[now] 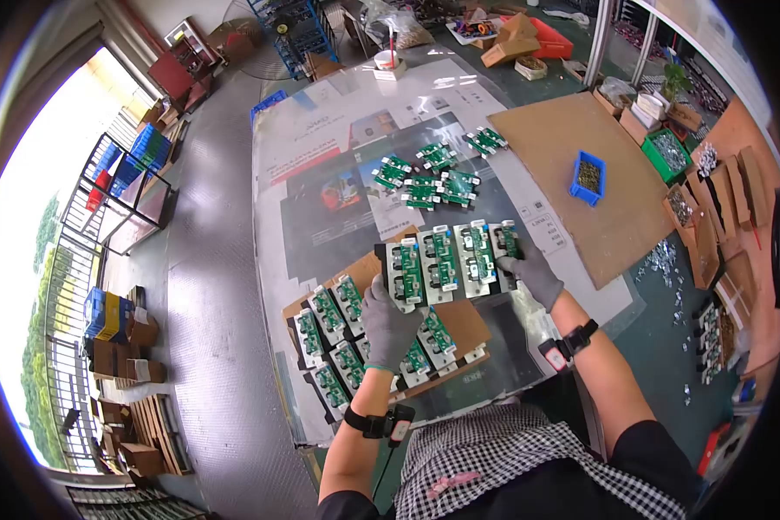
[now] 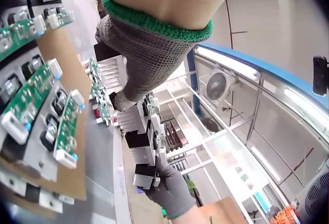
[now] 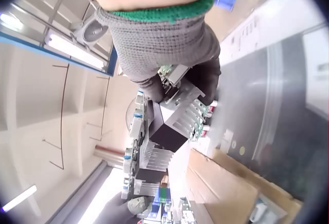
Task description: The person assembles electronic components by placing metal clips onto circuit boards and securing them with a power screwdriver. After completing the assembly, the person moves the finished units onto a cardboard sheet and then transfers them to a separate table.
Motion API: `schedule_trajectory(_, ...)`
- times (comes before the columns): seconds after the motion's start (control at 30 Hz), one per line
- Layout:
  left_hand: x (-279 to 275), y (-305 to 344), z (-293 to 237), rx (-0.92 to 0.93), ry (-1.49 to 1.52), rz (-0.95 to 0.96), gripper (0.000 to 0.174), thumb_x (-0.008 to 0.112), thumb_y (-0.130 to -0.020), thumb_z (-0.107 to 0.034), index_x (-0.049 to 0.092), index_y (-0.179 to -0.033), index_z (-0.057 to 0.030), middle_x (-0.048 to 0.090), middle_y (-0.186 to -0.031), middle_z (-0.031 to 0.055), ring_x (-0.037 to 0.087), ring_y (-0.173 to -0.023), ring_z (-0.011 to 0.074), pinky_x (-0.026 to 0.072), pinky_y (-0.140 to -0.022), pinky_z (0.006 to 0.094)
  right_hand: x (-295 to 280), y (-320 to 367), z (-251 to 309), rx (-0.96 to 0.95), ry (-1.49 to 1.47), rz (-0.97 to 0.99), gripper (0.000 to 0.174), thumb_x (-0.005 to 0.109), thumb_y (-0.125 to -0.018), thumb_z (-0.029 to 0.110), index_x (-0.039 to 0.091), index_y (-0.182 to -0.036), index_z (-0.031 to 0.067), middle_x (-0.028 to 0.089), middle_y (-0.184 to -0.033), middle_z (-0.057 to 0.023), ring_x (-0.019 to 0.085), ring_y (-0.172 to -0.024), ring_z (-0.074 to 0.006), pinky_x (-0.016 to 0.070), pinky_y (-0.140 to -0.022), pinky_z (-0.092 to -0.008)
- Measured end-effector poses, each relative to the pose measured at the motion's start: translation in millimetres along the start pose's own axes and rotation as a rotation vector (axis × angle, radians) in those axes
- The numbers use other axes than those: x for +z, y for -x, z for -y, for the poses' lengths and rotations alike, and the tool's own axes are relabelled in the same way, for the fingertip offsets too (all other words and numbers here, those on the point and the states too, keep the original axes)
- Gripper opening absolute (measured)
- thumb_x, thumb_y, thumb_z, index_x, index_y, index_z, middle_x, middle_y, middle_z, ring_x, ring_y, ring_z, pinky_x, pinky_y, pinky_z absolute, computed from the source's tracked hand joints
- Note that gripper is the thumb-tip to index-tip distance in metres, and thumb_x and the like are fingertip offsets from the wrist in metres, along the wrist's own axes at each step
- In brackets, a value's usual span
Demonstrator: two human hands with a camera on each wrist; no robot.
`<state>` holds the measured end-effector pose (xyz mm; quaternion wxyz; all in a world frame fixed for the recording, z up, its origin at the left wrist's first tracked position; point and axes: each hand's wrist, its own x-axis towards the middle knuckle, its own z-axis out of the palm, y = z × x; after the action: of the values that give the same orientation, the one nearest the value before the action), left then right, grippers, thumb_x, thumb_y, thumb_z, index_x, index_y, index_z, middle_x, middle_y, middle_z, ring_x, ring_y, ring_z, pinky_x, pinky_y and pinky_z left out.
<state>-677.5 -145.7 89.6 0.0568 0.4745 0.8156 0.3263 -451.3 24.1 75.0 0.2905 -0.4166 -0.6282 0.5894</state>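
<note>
My gloved left hand (image 1: 390, 328) grips the left end of a row of finned metal heat sinks (image 3: 154, 157). At the right end my gloved right hand (image 1: 536, 274) holds the same row, fingers wrapped round the last heat sink. Each one carries a green circuit board (image 1: 442, 258) on its face, and they sit side by side, pressed between both hands above the table. Below the left hand, a cardboard sheet (image 1: 470, 322) bears several more heat sinks with boards (image 1: 328, 308), set in rows. Part of these rows is hidden by the left hand and forearm.
Loose green circuit boards (image 1: 421, 192) lie farther back on the covered table (image 1: 295, 130). To the right, a blue bin (image 1: 588, 178) of small parts stands on a brown cardboard sheet (image 1: 546, 147). A white cup (image 1: 385, 59) stands at the table's far end.
</note>
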Motion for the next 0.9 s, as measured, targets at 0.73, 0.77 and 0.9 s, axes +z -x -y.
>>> schedule_trajectory(0.73, 91, -144, 10, 0.233, -0.372, 0.337, 0.049, 0.059, -0.08, -0.026, 0.055, -0.128, -0.0175, 0.063, -0.118, 0.0126, 0.055, -0.118, 0.029, 0.0349, -0.103, 0.0435, 38, -99, -30, 0.204, 0.343, 0.212, 0.038, 0.076, -0.077, 0.017, 0.06, -0.106, -0.0017, 0.067, -0.101, -0.0143, 0.065, -0.092, -0.0219, 0.0494, -0.082, -0.0339)
schedule_trajectory(0.77, 91, -157, 8, 0.129, -0.332, 0.566, 0.052, 0.059, -0.08, -0.027, 0.052, -0.132, -0.0192, 0.061, -0.122, 0.0128, 0.054, -0.119, 0.0291, 0.0321, -0.106, 0.0445, 38, -99, -40, 0.192, 0.342, 0.194, 0.038, 0.076, -0.077, 0.017, 0.06, -0.106, -0.0017, 0.067, -0.101, -0.0147, 0.065, -0.092, -0.0224, 0.0495, -0.082, -0.0341)
schedule_trajectory(0.9, 92, -166, 17, 0.152, -0.318, 0.764, 0.055, 0.055, -0.083, -0.027, 0.046, -0.137, -0.0212, 0.057, -0.129, 0.011, 0.049, -0.125, 0.0285, 0.0235, -0.111, 0.047, 41, -95, -67, 0.195, 0.273, 0.077, 0.04, 0.076, -0.077, 0.018, 0.059, -0.107, -0.0006, 0.067, -0.099, -0.0159, 0.065, -0.091, -0.0241, 0.0497, -0.082, -0.0346)
